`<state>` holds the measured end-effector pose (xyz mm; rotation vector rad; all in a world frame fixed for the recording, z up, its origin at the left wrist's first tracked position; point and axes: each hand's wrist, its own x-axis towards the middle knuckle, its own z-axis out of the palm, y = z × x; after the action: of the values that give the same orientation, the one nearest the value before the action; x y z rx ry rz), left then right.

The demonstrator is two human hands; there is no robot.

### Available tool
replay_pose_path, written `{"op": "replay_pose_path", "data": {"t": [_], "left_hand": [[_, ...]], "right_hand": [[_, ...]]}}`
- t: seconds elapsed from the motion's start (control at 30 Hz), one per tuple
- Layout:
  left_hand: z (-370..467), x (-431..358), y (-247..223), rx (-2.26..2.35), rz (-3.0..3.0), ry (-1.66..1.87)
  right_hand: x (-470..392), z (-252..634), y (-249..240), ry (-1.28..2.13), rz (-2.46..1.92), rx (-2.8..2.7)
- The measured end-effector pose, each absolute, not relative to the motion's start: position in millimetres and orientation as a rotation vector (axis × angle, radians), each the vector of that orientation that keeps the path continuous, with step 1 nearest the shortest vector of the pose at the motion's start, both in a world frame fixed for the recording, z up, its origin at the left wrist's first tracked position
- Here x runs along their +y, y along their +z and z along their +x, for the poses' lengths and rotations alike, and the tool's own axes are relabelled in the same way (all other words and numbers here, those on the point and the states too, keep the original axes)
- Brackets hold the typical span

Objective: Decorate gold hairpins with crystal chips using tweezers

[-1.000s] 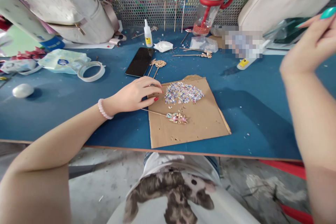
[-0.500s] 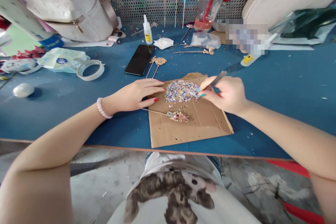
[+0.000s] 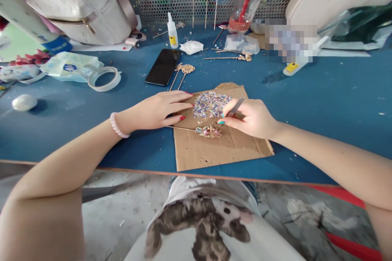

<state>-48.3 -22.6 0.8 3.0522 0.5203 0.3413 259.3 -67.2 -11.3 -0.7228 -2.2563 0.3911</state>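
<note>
My right hand point(image 3: 249, 117) pinches a pair of tweezers point(image 3: 235, 107), their tips low near the decorated end of a hairpin point(image 3: 209, 131). That hairpin lies on a piece of cardboard point(image 3: 223, 151), its thin stick pointing left and its head set with pink and pale blue stones. Whether the tweezer tips grip a stone is too small to tell. Behind it spreads a pile of small multicoloured rhinestones point(image 3: 210, 104). My left hand point(image 3: 161, 110) rests flat with fingers apart on the cardboard's left edge, beside the pile, holding nothing.
A black phone point(image 3: 163, 67), a glue bottle point(image 3: 172, 32) and bare gold hairpins point(image 3: 186, 69) lie beyond the cardboard. To the left are a tape roll point(image 3: 104, 79) and a white lump point(image 3: 24, 102). A tumbler point(image 3: 245, 4) stands at the back; another glue bottle point(image 3: 294, 67) lies right.
My right hand has moved left and toward me with the tweezers, from the pile's right edge to the hairpin's head. My left hand has stayed in place.
</note>
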Motion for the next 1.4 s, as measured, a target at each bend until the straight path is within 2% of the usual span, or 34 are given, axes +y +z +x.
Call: {"op": "replay_pose_path", "data": {"t": [0.23, 0.47, 0.8, 1.2, 1.4], "left_hand": [[-47, -24, 2, 0.569, 3.090, 0.341], [-46, -35, 13, 0.403, 3.110, 0.497], [-40, -45, 17, 0.228, 3.129, 0.299], [-38, -48, 20, 0.186, 3.118, 0.241], [-40, -48, 20, 0.221, 3.080, 0.217]], "right_hand": [[-68, 260, -7, 0.367, -0.753, -2.242], [-70, 258, -4, 0.580, -0.782, -2.302], [-87, 249, -4, 0.536, -0.530, -2.336], [-85, 248, -6, 0.431, -0.616, -2.224], [-85, 244, -6, 0.549, -0.406, -2.284]]}}
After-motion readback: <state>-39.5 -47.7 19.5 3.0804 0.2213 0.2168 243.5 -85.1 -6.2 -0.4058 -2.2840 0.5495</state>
